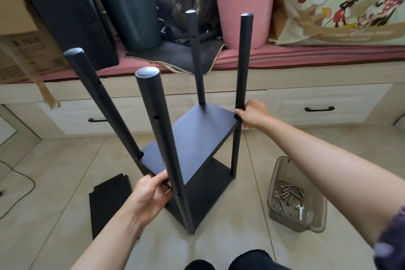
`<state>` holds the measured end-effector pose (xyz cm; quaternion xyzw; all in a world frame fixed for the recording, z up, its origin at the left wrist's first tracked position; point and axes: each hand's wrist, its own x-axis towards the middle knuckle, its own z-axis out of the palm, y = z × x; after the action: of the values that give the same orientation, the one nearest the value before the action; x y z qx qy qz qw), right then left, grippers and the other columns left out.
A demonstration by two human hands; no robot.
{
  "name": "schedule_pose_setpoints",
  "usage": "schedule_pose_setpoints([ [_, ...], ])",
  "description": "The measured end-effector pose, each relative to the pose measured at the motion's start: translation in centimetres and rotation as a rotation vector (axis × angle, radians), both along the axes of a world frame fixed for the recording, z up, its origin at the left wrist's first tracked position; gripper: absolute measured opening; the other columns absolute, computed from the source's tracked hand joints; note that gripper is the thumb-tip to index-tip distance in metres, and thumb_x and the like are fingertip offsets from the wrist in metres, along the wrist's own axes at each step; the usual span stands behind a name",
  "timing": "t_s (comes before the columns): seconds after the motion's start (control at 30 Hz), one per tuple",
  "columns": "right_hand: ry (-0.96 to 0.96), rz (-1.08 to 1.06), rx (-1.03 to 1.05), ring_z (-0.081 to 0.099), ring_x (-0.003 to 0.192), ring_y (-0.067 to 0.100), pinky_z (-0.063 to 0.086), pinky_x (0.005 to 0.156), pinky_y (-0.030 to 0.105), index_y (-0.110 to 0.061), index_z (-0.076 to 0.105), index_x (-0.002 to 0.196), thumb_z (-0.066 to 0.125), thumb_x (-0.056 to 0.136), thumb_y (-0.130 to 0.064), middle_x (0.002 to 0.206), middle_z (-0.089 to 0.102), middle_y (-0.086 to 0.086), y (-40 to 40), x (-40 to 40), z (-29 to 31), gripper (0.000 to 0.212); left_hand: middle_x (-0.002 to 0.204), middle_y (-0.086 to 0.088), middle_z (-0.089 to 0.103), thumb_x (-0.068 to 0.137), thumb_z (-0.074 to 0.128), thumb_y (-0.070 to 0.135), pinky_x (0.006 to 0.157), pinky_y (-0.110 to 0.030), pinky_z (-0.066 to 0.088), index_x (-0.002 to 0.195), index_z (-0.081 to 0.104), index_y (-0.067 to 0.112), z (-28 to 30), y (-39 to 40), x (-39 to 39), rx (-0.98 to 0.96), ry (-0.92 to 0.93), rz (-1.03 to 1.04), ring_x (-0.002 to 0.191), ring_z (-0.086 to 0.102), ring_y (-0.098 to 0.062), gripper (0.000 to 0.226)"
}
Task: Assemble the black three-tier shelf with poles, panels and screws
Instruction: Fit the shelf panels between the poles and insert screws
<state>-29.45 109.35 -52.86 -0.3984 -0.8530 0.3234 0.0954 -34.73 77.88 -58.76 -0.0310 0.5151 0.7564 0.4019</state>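
Low in the frame, my left hand [151, 193] grips the near pole [162, 138] and my right hand [252, 114] pinches the far pole [243, 61], two panels [192, 136] mounted at centre, third panel [109, 201] on the floor at lower left, unfitted.

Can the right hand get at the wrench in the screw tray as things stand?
Probably yes, once it lets go. The right hand grips the far right pole. The wrench lies exposed in the open tray on the floor under that forearm, nothing covering it. The left hand grips the near pole.
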Motion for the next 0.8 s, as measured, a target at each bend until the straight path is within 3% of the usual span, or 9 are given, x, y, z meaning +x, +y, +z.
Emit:
schedule_pose_setpoints([
  [0.07, 0.133, 0.067, -0.203, 0.065, 0.101, 0.032, 0.056, 0.082, 0.04, -0.005, 0.063, 0.117, 0.058, 0.096, -0.026, 0.11, 0.067, 0.017, -0.1, -0.1, 0.0, 0.029, 0.091, -0.02, 0.071, 0.079, 0.069, 0.006, 0.076, -0.042, 0.062, 0.111, 0.068, -0.011, 0.1, 0.3, 0.4, 0.035, -0.034, -0.053, 0.083, 0.073, -0.03, 0.036],
  [0.13, 0.217, 0.133, -0.354, 0.06, 0.107, 0.026, 0.052, 0.093, 0.038, -0.005, 0.054, 0.134, 0.06, 0.097, -0.021, 0.123, 0.062, 0.01, -0.4, 0.4, -0.1, 0.041, 0.103, -0.02, 0.073, 0.083, 0.064, 0.006, 0.081, -0.042, 0.062, 0.125, 0.06, -0.008, 0.3, 1.0, 1.0, 0.072, -0.06, -0.084, 0.094, 0.074, -0.032, 0.044],
  [0.27, 0.166, 0.14, -0.39, 0.053, 0.123, 0.026, 0.045, 0.105, 0.041, -0.005, 0.041, 0.146, 0.06, 0.098, -0.022, 0.137, 0.054, 0.012, 0.3, 2.4, -0.8, 0.054, 0.129, -0.023, 0.065, 0.087, 0.058, 0.003, 0.091, -0.043, 0.058, 0.139, 0.051, -0.004, 0.5, 2.6, 2.4, 0.129, -0.121, -0.032, 0.118, 0.065, -0.036, 0.053],
  [0.37, 0.039, 0.107, -0.379, 0.059, 0.114, 0.028, 0.05, 0.097, 0.04, -0.005, 0.056, 0.129, 0.053, 0.101, -0.021, 0.124, 0.063, 0.013, 1.7, 6.3, -3.0, 0.032, 0.133, -0.022, 0.063, 0.093, 0.055, 0.003, 0.093, -0.043, 0.056, 0.142, 0.049, -0.002, 0.4, 3.1, 3.2, 0.128, -0.126, 0.022, 0.123, 0.062, -0.035, 0.05],
  [0.43, -0.116, 0.118, -0.363, 0.061, 0.093, 0.023, 0.049, 0.08, 0.03, -0.004, 0.063, 0.11, 0.048, 0.103, -0.021, 0.106, 0.069, 0.01, 2.1, 9.8, -5.9, 0.023, 0.133, -0.021, 0.063, 0.095, 0.055, 0.004, 0.094, -0.042, 0.056, 0.142, 0.049, -0.001, 0.4, 3.5, 3.7, 0.126, -0.128, 0.039, 0.122, 0.063, -0.034, 0.048],
  [0.53, -0.391, 0.193, -0.234, 0.048, 0.064, 0.017, 0.035, 0.057, 0.025, -0.015, 0.053, 0.07, 0.047, 0.103, -0.027, 0.071, 0.054, 0.002, 1.8, 14.5, -11.3, 0.036, 0.132, -0.02, 0.064, 0.094, 0.056, 0.004, 0.092, -0.041, 0.057, 0.14, 0.051, 0.0, 0.4, 4.0, 4.4, 0.133, -0.141, 0.069, 0.12, 0.064, -0.033, 0.047],
  [0.63, -0.492, 0.211, -0.233, 0.052, 0.069, 0.018, 0.036, 0.059, 0.027, -0.012, 0.061, 0.075, 0.047, 0.103, -0.035, 0.075, 0.057, 0.003, 0.6, 17.8, -15.8, 0.038, 0.134, -0.021, 0.062, 0.095, 0.055, 0.004, 0.09, -0.041, 0.058, 0.141, 0.05, -0.001, 0.5, 4.4, 4.9, 0.127, -0.138, 0.084, 0.119, 0.064, -0.032, 0.046],
  [0.73, -0.477, 0.234, -0.219, 0.063, 0.091, 0.021, 0.049, 0.078, 0.029, -0.007, 0.072, 0.104, 0.05, 0.101, -0.036, 0.101, 0.071, 0.008, -0.5, 19.0, -18.5, 0.036, 0.133, -0.021, 0.063, 0.095, 0.056, 0.005, 0.088, -0.042, 0.058, 0.144, 0.048, 0.001, 0.6, 4.7, 5.3, 0.115, -0.146, 0.095, 0.116, 0.067, -0.031, 0.049],
  [0.8, -0.468, 0.24, -0.193, 0.063, 0.102, 0.027, 0.05, 0.086, 0.033, -0.005, 0.069, 0.108, 0.053, 0.098, -0.035, 0.109, 0.07, 0.012, -1.1, 19.1, -19.5, 0.035, 0.136, -0.021, 0.061, 0.092, 0.058, 0.006, 0.091, -0.043, 0.057, 0.146, 0.046, 0.001, 0.7, 4.9, 5.6, 0.111, -0.148, 0.094, 0.121, 0.064, -0.031, 0.055],
])
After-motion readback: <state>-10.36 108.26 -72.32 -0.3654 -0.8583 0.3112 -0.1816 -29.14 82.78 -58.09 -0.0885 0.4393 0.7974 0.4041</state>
